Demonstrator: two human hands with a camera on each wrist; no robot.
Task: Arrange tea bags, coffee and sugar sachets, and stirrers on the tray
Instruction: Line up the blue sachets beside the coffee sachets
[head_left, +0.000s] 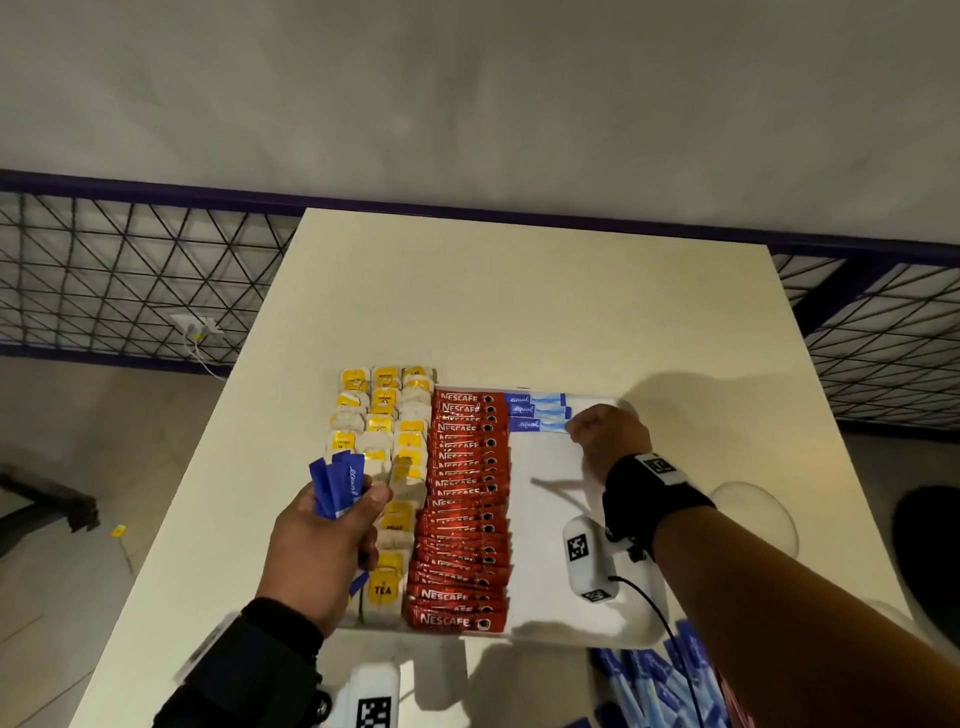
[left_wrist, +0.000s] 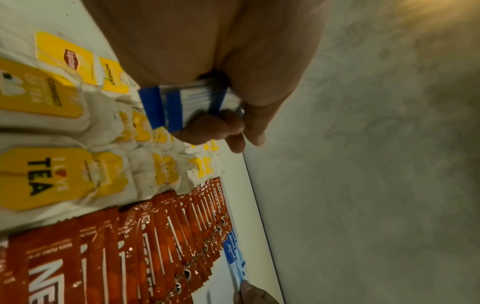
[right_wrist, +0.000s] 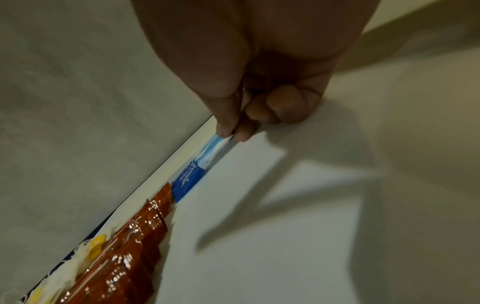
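- White tray sits on a cream table, near the front edge.
- Tea bags with yellow tags fill the tray's left side in three columns, far edge to near edge.
- Red Nescafe coffee sachets lie in one overlapped column just right of the tea bags, touching them.
- Three blue Equal sugar sachets lie in a short column at the tray's far end, touching the right side of the coffee column; the rest of the tray's right half is bare.
- Right hand: thumb and index finger pinch the light-blue end of the nearest placed sugar sachet, other fingers curled under; the sachet lies flat on the tray.
- Left hand: closed round a bundle of blue sugar sachets, their ends fanning out above the fist; it hangs over the tea-bag columns, held clear of them.
- Loose pile of blue sachets on the table off the tray's near right corner, partly hidden by the right forearm.
- Black wrist straps with white tagged camera modules on both wrists.
- Stirrers: can't spot any in these views.
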